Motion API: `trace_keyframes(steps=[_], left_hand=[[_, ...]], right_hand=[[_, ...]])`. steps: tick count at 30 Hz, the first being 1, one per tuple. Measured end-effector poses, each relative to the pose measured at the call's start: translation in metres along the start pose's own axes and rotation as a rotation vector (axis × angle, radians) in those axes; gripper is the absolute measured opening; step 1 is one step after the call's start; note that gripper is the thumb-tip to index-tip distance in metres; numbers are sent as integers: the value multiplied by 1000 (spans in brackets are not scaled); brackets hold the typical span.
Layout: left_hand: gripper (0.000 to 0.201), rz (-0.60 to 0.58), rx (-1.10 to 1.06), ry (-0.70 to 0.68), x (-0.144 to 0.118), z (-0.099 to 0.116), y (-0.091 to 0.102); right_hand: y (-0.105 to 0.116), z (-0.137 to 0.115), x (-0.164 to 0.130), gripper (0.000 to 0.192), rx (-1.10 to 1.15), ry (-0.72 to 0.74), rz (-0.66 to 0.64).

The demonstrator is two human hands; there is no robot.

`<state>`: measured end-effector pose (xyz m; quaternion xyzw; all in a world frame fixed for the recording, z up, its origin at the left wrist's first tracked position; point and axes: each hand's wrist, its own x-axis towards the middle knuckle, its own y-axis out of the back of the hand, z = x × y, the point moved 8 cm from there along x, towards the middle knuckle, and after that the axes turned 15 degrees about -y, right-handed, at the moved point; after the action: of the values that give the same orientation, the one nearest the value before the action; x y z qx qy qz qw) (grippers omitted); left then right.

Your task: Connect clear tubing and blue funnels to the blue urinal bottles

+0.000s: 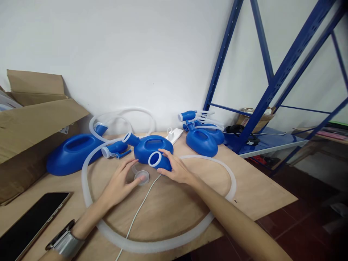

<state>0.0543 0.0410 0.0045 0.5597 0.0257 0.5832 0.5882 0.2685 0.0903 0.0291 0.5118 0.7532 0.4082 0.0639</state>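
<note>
- Lying nearest, a dark tablet (29,224) at the left table edge; a white cable (138,212) crosses a looped hose (163,243).
- Left hand (119,183), fingers loosely spread, touches a clear cap (142,177).
- Right hand (175,168) is closed around the blue container (152,148) at its neck, mid-table.
- Behind: another blue vessel (72,152), cardboard box (29,123), blue shelving (272,90).
</note>
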Motion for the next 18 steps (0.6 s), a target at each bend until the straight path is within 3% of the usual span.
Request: trace_keyframes(steps=[4,6,9,11,15,18], left_hand=[[66,-244,88,-94,-9,-8,-30],[53,-267,59,-84,-11,-9,-36],[36,-190,-74,1,-9,-11,-32],[34,-130,-142,68,-6,-14,-26],[50,-18,-239,206,-2,-22,-15],[69,147,-415,338,-2,-32,-4]], right_hand=[[1,3,0,67,-44,32,-24],[0,4,0,64,-69,56,-8],[-1,7,2,58,-228,75,20],[0,8,3,55,-379,113,37],[0,-1,-2,66,-517,239,-55],[-3,-5,-8,69,-534,255,-168]])
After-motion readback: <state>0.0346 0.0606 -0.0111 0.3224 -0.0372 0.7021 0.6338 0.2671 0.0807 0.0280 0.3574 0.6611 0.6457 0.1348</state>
